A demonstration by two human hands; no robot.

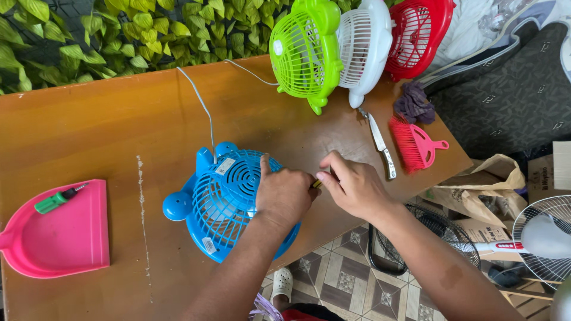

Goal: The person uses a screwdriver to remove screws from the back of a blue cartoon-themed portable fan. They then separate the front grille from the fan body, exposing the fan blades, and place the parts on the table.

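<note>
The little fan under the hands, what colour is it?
Bright blue plastic fan, seen best in the head view.

Small table fans: four — one blue (229, 202) at centre, one green (304, 50), one white (364, 44), one red (416, 35) along the top. Dustpans: one, pink (59, 235). Hand brushes: one (414, 142). Knives: one (379, 142). Screwdrivers: one, green-handled (55, 201). Purple rags: one (413, 102).

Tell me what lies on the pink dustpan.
A green-handled screwdriver lies in the pink dustpan, near its upper left corner, tip pointing right. Nothing else shows on it; whatever is under the pan is covered.
</note>
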